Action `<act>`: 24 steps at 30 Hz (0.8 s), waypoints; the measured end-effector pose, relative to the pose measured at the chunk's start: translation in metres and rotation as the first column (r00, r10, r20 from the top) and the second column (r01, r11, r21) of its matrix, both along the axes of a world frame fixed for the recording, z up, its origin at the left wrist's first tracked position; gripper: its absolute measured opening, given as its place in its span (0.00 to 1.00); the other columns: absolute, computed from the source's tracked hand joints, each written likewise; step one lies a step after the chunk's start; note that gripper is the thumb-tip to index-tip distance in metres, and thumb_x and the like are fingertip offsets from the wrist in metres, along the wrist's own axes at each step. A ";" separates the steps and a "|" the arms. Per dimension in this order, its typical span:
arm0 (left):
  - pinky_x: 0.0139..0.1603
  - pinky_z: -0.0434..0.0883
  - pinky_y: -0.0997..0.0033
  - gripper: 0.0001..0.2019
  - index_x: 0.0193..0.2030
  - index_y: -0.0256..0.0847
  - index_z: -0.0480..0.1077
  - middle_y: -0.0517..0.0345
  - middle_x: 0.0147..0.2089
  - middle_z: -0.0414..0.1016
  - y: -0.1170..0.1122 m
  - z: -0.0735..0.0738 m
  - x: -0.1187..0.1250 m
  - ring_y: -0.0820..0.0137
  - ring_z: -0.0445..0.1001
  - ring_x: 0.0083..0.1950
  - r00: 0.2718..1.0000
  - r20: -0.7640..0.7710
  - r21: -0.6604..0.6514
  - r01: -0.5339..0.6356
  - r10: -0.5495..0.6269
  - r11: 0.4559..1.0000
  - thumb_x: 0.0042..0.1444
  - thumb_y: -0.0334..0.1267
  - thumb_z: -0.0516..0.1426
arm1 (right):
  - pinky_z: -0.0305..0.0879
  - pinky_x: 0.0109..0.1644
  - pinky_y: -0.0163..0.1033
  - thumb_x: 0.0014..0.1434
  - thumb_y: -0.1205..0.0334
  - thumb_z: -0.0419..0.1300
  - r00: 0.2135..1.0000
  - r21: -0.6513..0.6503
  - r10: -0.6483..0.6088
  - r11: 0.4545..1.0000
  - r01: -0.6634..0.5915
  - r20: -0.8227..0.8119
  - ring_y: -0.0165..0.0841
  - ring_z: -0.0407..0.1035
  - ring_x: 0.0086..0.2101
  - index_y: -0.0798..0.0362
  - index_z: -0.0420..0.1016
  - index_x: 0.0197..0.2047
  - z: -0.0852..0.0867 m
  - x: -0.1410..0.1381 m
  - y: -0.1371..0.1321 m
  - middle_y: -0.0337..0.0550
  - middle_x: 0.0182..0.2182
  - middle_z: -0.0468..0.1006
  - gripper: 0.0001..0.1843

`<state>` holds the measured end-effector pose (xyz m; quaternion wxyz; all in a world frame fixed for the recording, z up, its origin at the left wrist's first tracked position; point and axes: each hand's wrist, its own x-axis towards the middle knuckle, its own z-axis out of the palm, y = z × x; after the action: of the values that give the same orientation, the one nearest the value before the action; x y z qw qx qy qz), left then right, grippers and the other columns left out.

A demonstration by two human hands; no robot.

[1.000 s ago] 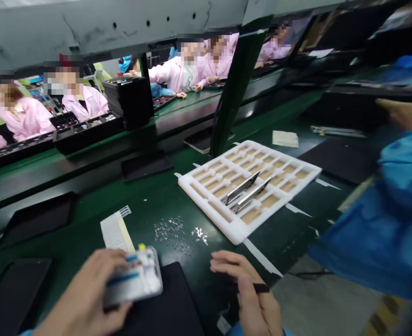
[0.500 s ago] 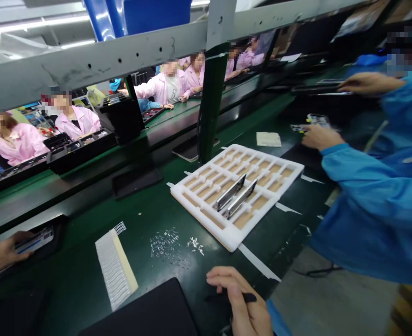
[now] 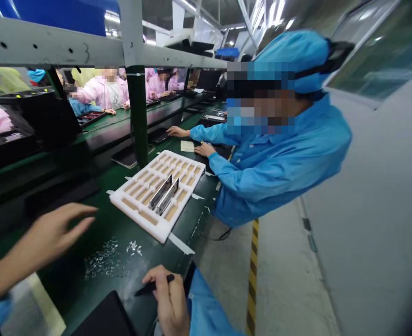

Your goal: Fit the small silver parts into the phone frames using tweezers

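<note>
My left hand (image 3: pixel 60 231) reaches over the green bench from the left, empty, with its fingers stretched out and apart. It hangs left of a white foam tray (image 3: pixel 162 233), where two slim metal-framed device parts (image 3: pixel 165 196) stand on edge in the slots. In the lower middle my right hand (image 3: pixel 171 303) is closed around a slim black pointed tool (image 3: pixel 148 288), its tip towards the left. Between the hands lie scattered tiny shiny pieces (image 3: pixel 106 259) and a smaller pile of white bits (image 3: pixel 134 248).
A black pad (image 3: pixel 106 319) lies at the front edge, beside a pale strip sheet (image 3: pixel 45 303) partly under my left arm. A co-worker in blue (image 3: pixel 275 154) sits at the bench's right side. A green post (image 3: pixel 137 116) rises behind the tray. Tape strips (image 3: pixel 181 243) mark the bench.
The view has swung right, bringing the co-worker fully in. My left hand has let go of the flat phone-like device at the left and moved towards the tray. My right hand keeps the black tool.
</note>
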<state>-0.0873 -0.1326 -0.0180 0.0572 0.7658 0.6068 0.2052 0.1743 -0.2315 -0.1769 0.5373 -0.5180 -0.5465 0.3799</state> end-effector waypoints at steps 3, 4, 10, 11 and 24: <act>0.59 0.79 0.58 0.19 0.58 0.45 0.77 0.53 0.56 0.84 0.053 -0.028 0.097 0.65 0.83 0.53 0.983 -0.014 -0.061 0.184 -0.186 0.981 0.73 0.55 0.56 | 0.68 0.30 0.35 0.80 0.37 0.44 0.997 -0.069 0.082 0.994 -0.081 0.002 0.32 0.73 0.22 0.50 0.87 0.39 -0.004 0.006 0.007 0.37 0.19 0.72 0.37; 0.57 0.80 0.53 0.19 0.60 0.40 0.75 0.50 0.57 0.81 0.066 -0.035 0.126 0.63 0.82 0.54 0.980 -0.028 -0.070 0.194 -0.197 0.978 0.72 0.51 0.60 | 0.68 0.29 0.34 0.80 0.37 0.43 0.997 -0.079 0.081 0.993 -0.082 -0.011 0.32 0.72 0.20 0.51 0.87 0.39 -0.004 0.007 0.009 0.36 0.18 0.71 0.38; 0.57 0.80 0.50 0.21 0.64 0.40 0.72 0.48 0.63 0.77 0.104 -0.049 0.220 0.59 0.80 0.58 0.989 -0.080 -0.083 0.114 -0.121 0.990 0.70 0.47 0.63 | 0.72 0.31 0.36 0.79 0.36 0.44 1.000 -0.059 -0.009 0.998 0.008 -0.023 0.34 0.76 0.22 0.49 0.86 0.38 -0.011 0.007 0.010 0.39 0.20 0.75 0.37; 0.57 0.80 0.50 0.21 0.64 0.40 0.72 0.48 0.63 0.77 0.105 -0.049 0.222 0.59 0.80 0.58 0.991 -0.079 -0.082 0.105 -0.111 0.991 0.70 0.47 0.63 | 0.73 0.31 0.36 0.79 0.36 0.45 1.000 -0.066 0.005 0.998 -0.007 -0.030 0.34 0.76 0.22 0.49 0.85 0.38 -0.012 0.008 0.010 0.39 0.20 0.75 0.36; 0.56 0.81 0.65 0.16 0.57 0.52 0.82 0.62 0.56 0.86 -0.037 0.002 0.093 0.63 0.86 0.54 0.989 0.149 0.262 -0.017 -0.023 0.965 0.75 0.47 0.54 | 0.74 0.25 0.36 0.69 0.43 0.66 0.971 -0.133 0.188 0.969 -0.207 -0.146 0.36 0.78 0.22 0.56 0.81 0.45 0.003 0.012 0.031 0.46 0.27 0.85 0.22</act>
<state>0.0054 -0.1699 -0.0159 0.0013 0.7498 0.5670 0.3412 0.1867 -0.2006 -0.1744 0.4920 -0.4729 -0.5289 0.5046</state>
